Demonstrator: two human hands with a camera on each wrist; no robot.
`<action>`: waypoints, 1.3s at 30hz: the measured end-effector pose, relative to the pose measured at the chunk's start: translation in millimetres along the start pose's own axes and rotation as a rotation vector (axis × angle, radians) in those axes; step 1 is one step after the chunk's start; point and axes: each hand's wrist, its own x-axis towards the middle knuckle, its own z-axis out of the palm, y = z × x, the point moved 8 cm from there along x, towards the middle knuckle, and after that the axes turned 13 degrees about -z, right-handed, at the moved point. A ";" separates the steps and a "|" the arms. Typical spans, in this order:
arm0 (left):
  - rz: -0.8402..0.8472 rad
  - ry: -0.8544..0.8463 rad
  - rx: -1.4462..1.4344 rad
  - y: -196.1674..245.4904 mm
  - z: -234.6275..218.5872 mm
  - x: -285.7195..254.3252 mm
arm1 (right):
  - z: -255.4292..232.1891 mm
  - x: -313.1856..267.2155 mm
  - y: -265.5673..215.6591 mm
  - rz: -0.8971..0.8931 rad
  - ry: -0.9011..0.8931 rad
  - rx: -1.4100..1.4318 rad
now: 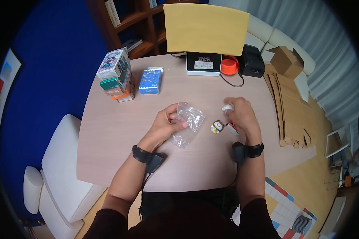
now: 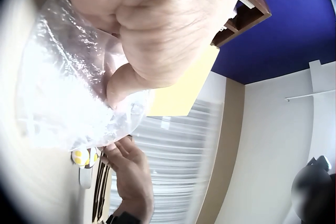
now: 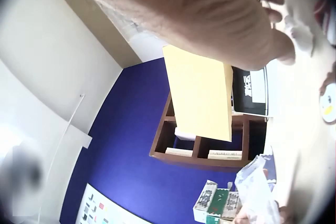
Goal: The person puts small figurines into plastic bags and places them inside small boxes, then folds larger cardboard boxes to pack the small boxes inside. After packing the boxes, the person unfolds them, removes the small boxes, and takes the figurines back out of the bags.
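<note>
My left hand (image 1: 167, 122) pinches a clear plastic bag (image 1: 192, 117) between thumb and fingers. The crinkled, shiny bag hangs just above the table and fills much of the left wrist view. My right hand (image 1: 243, 115) has its thumb and fingertips around a small white figurine (image 1: 227, 108), partly hidden by the fingers. Close to that hand, a small penguin figurine (image 1: 217, 127) with a brown top and yellow lower part lies on the table. Beside it is a small red and white piece (image 1: 231, 128), nearly under the right wrist.
A stack of small boxes (image 1: 116, 75) and a blue box (image 1: 150, 81) stand at the back left. At the back are a black-and-white device (image 1: 203, 63), a yellow board (image 1: 205, 28), an orange round object (image 1: 229, 65) and a black box (image 1: 252, 61). Flattened cardboard (image 1: 291, 107) lies right.
</note>
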 end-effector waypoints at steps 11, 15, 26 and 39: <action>0.024 0.027 0.102 -0.6 1.1 0.1 | 36.4 14.8 -10.8 -0.108 -0.090 0.017; 0.059 0.041 0.056 -4.6 -4.4 0.6 | 30.6 12.5 -52.1 0.035 0.002 0.607; 0.201 -0.108 -0.025 0.6 -0.3 -1.3 | 48.2 6.8 -80.0 0.013 -0.036 0.903; 0.039 -0.150 -0.065 -4.4 2.9 -1.1 | 55.3 3.5 -86.3 -0.029 -0.037 1.000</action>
